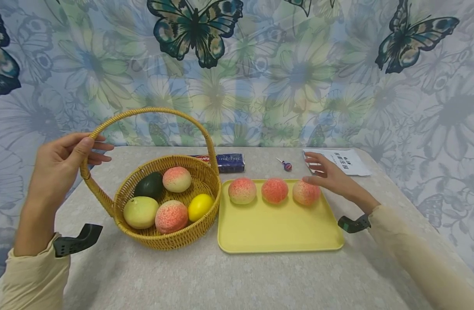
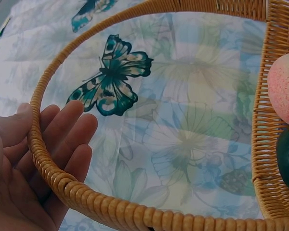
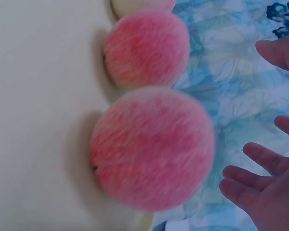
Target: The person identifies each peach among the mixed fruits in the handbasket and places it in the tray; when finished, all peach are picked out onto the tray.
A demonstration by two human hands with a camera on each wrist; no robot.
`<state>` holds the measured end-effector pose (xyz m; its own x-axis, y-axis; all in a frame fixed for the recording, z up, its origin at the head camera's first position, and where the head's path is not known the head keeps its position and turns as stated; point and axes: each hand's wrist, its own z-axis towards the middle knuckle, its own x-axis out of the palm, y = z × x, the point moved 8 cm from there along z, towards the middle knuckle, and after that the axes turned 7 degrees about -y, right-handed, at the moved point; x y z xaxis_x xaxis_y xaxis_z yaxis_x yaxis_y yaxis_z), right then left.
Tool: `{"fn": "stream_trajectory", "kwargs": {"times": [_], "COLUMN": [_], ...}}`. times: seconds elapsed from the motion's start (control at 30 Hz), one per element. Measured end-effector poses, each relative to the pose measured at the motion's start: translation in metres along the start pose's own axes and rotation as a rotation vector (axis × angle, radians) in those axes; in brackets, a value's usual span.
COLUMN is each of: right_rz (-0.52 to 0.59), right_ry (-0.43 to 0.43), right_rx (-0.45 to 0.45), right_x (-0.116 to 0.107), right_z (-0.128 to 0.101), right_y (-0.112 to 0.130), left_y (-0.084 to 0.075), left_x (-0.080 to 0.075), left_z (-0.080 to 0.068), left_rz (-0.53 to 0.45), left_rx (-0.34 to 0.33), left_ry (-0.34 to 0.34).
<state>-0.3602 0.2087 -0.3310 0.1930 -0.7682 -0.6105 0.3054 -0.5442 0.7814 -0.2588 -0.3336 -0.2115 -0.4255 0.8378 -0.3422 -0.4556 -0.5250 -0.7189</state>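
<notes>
By its tall handle, my left hand (image 1: 64, 161) holds a wicker basket (image 1: 163, 244), the thumb on one side and loosely extended fingers behind. Inside the basket lie two peaches (image 1: 172, 216), a dark green avocado (image 1: 149, 185), a pale yellow-green round fruit (image 1: 140, 212) and a yellow lemon (image 1: 200, 207). My right hand (image 1: 332, 175), fingers spread, hovers at the rightmost peach (image 1: 306, 192) on a yellow tray (image 1: 279, 232). In the right wrist view a gap shows between the fingers and that peach. Left of it sit a middle peach (image 1: 275, 190) and another peach (image 1: 242, 190).
Behind the basket and tray lies a dark blue spaghetti packet (image 1: 231, 162), partly hidden by the basket. A wrapped lollipop (image 1: 286, 166) is near the table's back edge. A white printed packet (image 1: 343, 161) lies behind my right hand. A butterfly-patterned cloth (image 1: 260, 86) hangs behind the table.
</notes>
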Motion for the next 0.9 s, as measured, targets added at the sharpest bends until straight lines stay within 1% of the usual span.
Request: {"fn": "stream_trajectory", "kwargs": {"times": [0.13,0.4,0.63,0.9], "right_rz": [-0.006,-0.012,-0.046,-0.044], "right_ry": [0.025,0.098,0.183,0.283], "right_rx": [-0.047,-0.130,-0.234,-0.326], "right_x": [0.004,0.024,0.055,0.091], "right_z": [0.007,0.019,0.025,0.030], "right_y": [0.023,0.074,0.118,0.150], "left_y": [-0.002,-0.003,-0.002,-0.001], "left_x": [0.000,0.000,-0.001,-0.001], "left_z": [0.001,0.001,0.001,0.001], "left_rz": [0.001,0.004,0.013,0.019], "left_rx": [0.003,0.004,-0.005,-0.013], "left_ry": [0.001,0.001,0.000,0.001]}}
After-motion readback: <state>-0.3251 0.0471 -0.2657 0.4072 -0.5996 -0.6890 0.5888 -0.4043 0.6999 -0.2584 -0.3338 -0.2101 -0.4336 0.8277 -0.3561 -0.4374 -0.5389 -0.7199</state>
